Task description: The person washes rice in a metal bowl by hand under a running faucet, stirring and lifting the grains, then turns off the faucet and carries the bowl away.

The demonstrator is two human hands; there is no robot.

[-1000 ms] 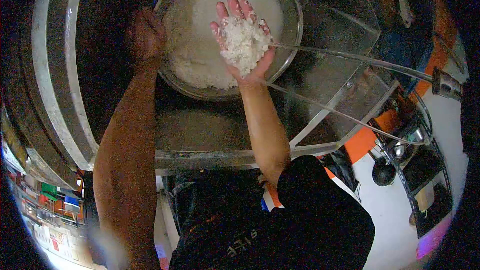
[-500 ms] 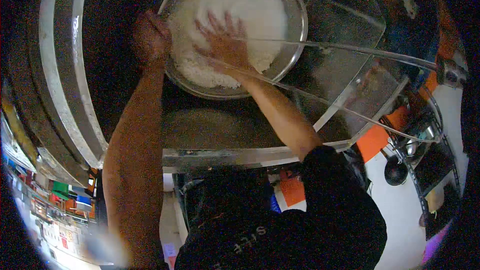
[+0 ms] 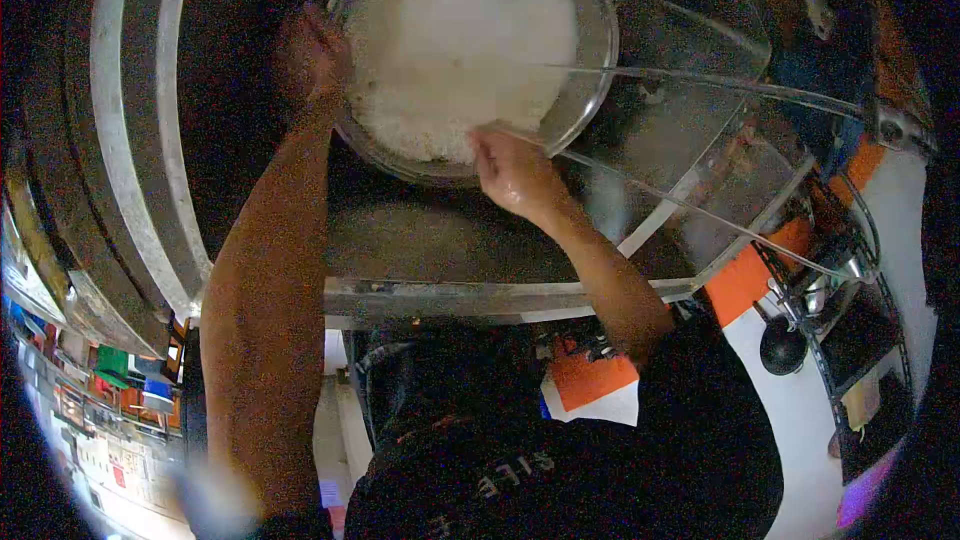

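A round metal bowl point(image 3: 590, 105) holds cloudy white water with what looks like rice point(image 3: 420, 130) showing along its near side. My left hand point(image 3: 315, 55) grips the bowl's left rim, its fingers partly lost in shadow. At the near right edge of the bowl, my right hand point(image 3: 512, 172) is closed with curled fingers and looks wet. Whether grains are inside that fist is hidden.
The bowl rests inside a dark basin with a pale front ledge point(image 3: 450, 298). Thin metal rods point(image 3: 720, 85) reach in from the right, partly across the bowl. A black round utensil point(image 3: 783, 343) and orange sheets point(image 3: 740, 285) lie at the lower right.
My right hand has pulled back from the middle of the bowl toward its near edge, and its spread fingers have curled shut. The left hand stays on the rim.
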